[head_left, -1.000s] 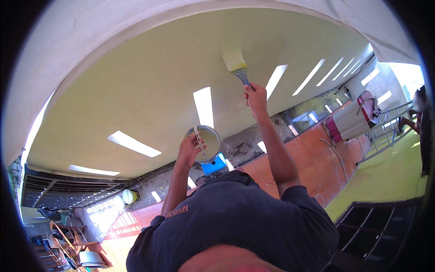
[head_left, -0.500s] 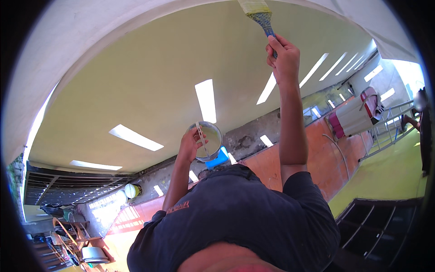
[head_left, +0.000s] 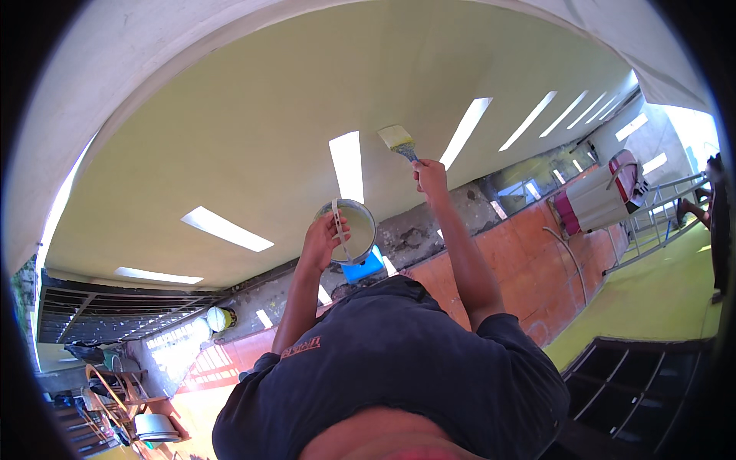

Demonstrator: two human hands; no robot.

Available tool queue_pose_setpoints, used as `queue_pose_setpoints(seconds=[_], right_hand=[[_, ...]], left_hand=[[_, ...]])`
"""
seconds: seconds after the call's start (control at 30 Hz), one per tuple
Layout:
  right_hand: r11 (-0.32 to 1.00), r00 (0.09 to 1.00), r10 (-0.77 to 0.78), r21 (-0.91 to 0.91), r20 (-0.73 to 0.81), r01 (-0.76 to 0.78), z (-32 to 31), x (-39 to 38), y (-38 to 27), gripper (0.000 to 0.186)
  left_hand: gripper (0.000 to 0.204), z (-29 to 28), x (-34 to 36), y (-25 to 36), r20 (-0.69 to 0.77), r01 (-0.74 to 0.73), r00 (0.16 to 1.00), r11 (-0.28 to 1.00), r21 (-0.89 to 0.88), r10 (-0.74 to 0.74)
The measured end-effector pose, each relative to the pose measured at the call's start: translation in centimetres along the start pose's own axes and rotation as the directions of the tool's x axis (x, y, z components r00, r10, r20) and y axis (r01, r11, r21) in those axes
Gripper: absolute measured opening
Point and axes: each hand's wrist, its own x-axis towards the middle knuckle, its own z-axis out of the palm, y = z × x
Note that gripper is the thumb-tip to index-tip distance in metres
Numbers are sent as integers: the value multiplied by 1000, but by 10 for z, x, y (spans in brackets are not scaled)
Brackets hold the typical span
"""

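Observation:
My right hand (head_left: 432,181) is closed round the handle of a paintbrush (head_left: 398,139) with wide, pale yellow-stained bristles. The brush is in front of the yellow-green wall (head_left: 261,115); I cannot tell whether its bristles touch it. Lower and to the left, my left hand (head_left: 322,239) grips a round paint bucket (head_left: 358,226) by its pale strap-like handle, fingers curled over the strap. Some pale paint seems to lie inside the bucket. Bright sunlit patches fall across the wall on both sides of the brush.
Below the bucket is a blue object (head_left: 363,268) at the wall's foot. To the right stand a metal ladder (head_left: 659,230) and a white-and-pink container (head_left: 594,205), with a person at the far edge. Wooden chairs (head_left: 115,395) and a pale basin (head_left: 156,428) are lower left.
My right hand has come down from high on the wall with the paintbrush, which is now nearer the bucket. My left hand and the bucket have barely moved.

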Motion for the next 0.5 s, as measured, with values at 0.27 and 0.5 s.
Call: queue_pose_setpoints(seconds=[0.27, 0.5], right_hand=[[887, 909, -416, 222, 5, 404, 1, -44, -176, 20], [915, 919, -393, 84, -30, 395, 24, -14, -110, 16]], left_hand=[[37, 0, -2, -3, -23, -3, 1000, 1000, -6, 3], [35, 0, -4, -5, -39, 5, 999, 1000, -25, -6]])
